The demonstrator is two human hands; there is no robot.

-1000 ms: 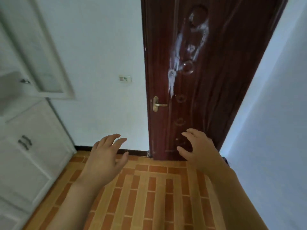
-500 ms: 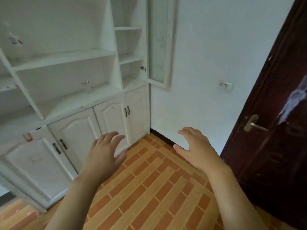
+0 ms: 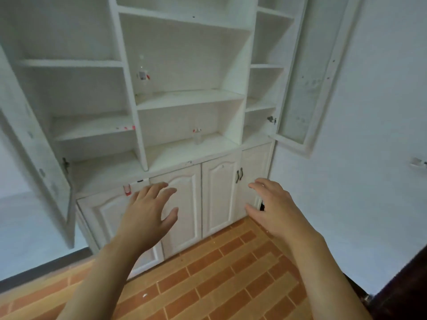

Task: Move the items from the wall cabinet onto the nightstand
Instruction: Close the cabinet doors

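Head view: looking forward and down at a white wall cabinet (image 3: 184,98), with two bare forearms reaching out in front of it.
Floor: brick-pattern tiles (image 3: 219,273) in orange and tan, laid on a diagonal.
Walls: plain white; a small switch plate (image 3: 417,163) is on the right wall, and the corner of a dark brown door (image 3: 406,285) shows at bottom right.
Cabinet layout: three columns of open shelves above, closed white doors (image 3: 218,195) below with dark handles (image 3: 239,175).
Glass doors: two, both swung open, the left glass door (image 3: 34,144) and the right glass door (image 3: 312,72).
Items on the shelves, counted: three can be made out, all blurred.
Item one: a clear bottle (image 3: 143,76) with a red and white label, upright at the left end of the upper middle shelf.
Item two: a small clear cup (image 3: 197,135) with red marks, upright on the lower middle shelf.
Item three: a flat red and white thing (image 3: 126,128) at the front edge of the left column's shelf; what it is cannot be told.
Nightstand: out of sight.
Left hand (image 3: 147,215): fingers spread and relaxed, holding nothing, in front of the lower doors.
Right hand (image 3: 275,209): fingers loosely apart, holding nothing, well apart from the left hand.
Small sticker: one red and white tag (image 3: 126,189) near the top of a lower door, just beside the left fingertips.
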